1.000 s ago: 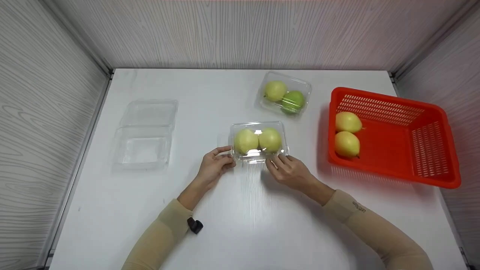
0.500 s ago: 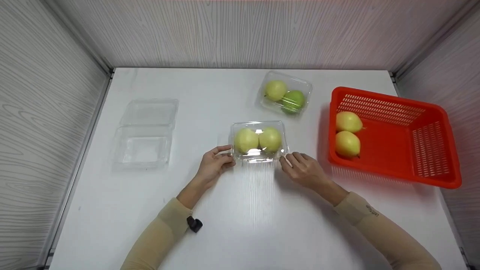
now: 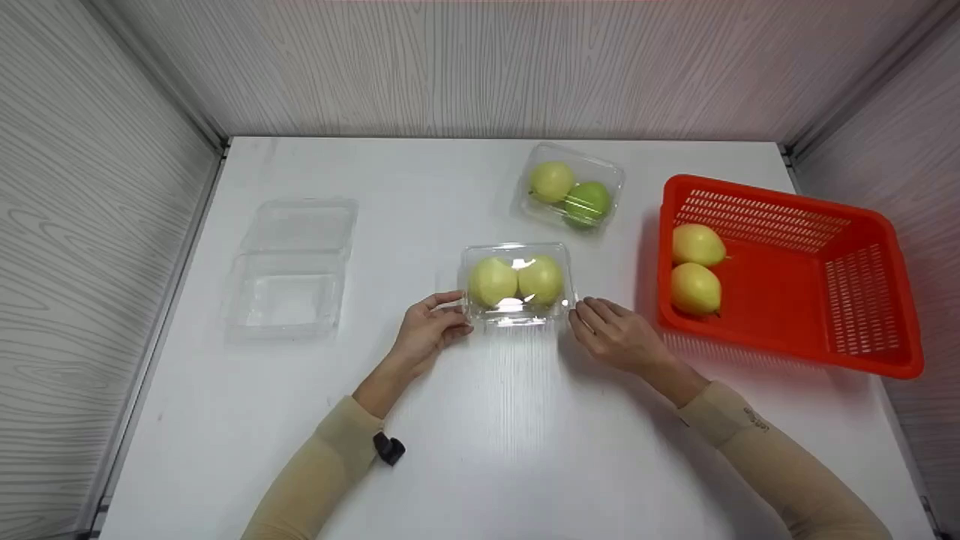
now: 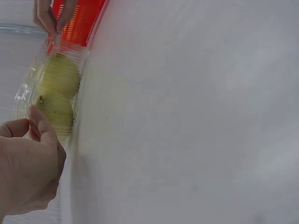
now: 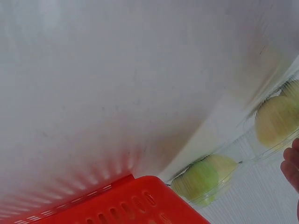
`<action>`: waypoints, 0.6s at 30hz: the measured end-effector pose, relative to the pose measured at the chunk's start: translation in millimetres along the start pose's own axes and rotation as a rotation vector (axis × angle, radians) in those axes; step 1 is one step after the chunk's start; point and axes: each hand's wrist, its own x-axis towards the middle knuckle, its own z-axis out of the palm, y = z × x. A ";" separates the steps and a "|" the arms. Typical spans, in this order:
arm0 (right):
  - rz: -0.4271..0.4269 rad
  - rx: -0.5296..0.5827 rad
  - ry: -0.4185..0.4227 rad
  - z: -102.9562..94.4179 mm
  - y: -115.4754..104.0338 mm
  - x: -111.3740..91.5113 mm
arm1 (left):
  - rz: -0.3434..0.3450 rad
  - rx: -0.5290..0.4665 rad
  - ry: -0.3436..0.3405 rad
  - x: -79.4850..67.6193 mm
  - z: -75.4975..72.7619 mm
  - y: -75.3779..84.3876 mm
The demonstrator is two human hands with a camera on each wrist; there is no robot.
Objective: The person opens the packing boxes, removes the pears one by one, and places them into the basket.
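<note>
A clear plastic clamshell container (image 3: 516, 246) with its lid down stands mid-table, two yellow pears (image 3: 493, 283) inside. My left hand (image 3: 424, 334) pinches its near left corner between thumb and fingers; the left wrist view shows the thumb (image 4: 38, 122) at the rim. At the opposite near corner is my right hand (image 3: 621, 339), its bent fingertips and thumb meeting on the rim in the left wrist view. From the right wrist, only those fingers (image 5: 290, 168) show, beside the container wall.
Behind stands another closed container (image 3: 616, 178) holding a yellow pear (image 3: 551, 181) and a green fruit (image 3: 587, 202). An open clamshell (image 3: 291, 300) lies at left. The red basket (image 3: 784, 337) at right holds two yellow pears (image 3: 695, 289). Wood-grain panels (image 3: 495, 67) border the table.
My right hand has slid rightward along the container's front edge to its near right corner. The left hand and the container have stayed in place.
</note>
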 end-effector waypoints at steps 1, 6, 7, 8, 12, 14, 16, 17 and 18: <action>-0.007 0.002 0.001 0.2 0.2 0.1 | -0.003 -0.007 0.004 -1.0 0.1 -0.3; -0.019 0.007 -0.002 0.3 0.8 0.3 | -0.025 -0.047 0.057 -9.6 3.2 -3.5; -0.018 0.008 -0.003 0.3 0.9 0.3 | -0.032 -0.053 0.069 -12.1 4.1 -4.7; -0.017 0.010 -0.002 0.4 1.0 0.3 | -0.037 -0.056 0.077 -14.7 5.0 -6.2; -0.014 0.015 0.004 1.1 1.2 -0.2 | -0.058 -0.063 0.087 -24.1 11.0 -12.8; -0.014 0.015 0.009 1.4 1.4 -0.6 | -0.067 -0.061 0.081 -27.7 15.4 -16.1; -0.015 0.013 0.010 1.7 1.5 -0.9 | -0.079 -0.063 0.073 -30.1 20.5 -20.1; -0.016 0.011 0.010 1.8 1.7 -1.0 | -0.084 -0.060 0.067 -30.9 23.3 -22.2; -0.017 0.007 0.010 1.7 1.8 -1.1 | -0.091 -0.058 0.062 -31.4 26.3 -24.3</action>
